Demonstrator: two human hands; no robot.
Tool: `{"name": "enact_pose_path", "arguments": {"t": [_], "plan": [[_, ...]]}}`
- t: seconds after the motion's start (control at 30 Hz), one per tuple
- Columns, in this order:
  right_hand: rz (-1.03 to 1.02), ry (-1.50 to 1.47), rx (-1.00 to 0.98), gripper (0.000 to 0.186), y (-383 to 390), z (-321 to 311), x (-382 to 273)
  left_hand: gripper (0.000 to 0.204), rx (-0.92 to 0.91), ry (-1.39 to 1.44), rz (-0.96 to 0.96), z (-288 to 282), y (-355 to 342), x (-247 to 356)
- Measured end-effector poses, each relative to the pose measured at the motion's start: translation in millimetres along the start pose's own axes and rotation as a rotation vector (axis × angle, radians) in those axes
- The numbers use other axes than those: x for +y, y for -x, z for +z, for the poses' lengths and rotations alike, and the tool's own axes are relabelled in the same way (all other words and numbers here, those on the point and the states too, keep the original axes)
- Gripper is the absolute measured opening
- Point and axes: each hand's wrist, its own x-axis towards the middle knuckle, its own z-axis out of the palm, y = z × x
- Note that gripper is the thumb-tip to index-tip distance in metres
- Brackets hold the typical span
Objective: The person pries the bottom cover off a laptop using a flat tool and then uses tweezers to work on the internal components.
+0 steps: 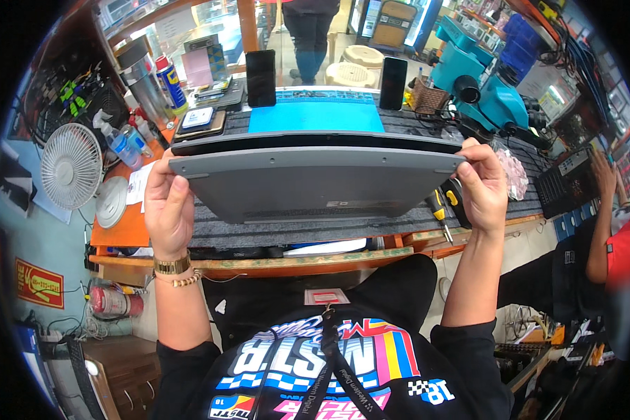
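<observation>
A dark grey laptop [315, 185] is tipped up on its hinge side above the bench, its underside facing me and its lid slightly parted from the base. My left hand [169, 206] grips its left corner, thumb on the underside. At the right corner my right hand [484, 183] pinches the edge the same way. Behind it lies a bright blue mat [315, 117]. Two dark phones, one at the left [261, 78] and one at the right [393, 82], stand upright by the mat. Beside my right hand lies a yellow and black screwdriver [437, 210].
A white fan [73, 166] stands at the left, near spray bottles [124, 147] and a blue can [171, 84]. A teal microscope [479, 80] is at the back right. Another person's hand [604, 173] is by a second laptop [567, 183] at the far right.
</observation>
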Motion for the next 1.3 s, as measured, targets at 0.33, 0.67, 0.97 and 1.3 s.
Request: {"name": "enact_pose_path", "arguments": {"t": [0.33,0.67,0.97,1.3], "plan": [[0.168,0.060,0.035,0.028,21,-7,3,0.022,-0.001,-0.525,-0.095,-14,3,25],[0.111,0.118,-0.088,0.022,20,-12,7,0.017,-0.037,-0.602,-0.081,-14,0,29],[0.086,0.073,0.006,0.014,5,-7,-19,0.019,-0.003,-0.581,-0.097,-19,-9,40],[0.062,0.014,-0.013,0.011,-7,-5,-17,0.016,0.010,-0.502,-0.022,-13,-20,41]]}}
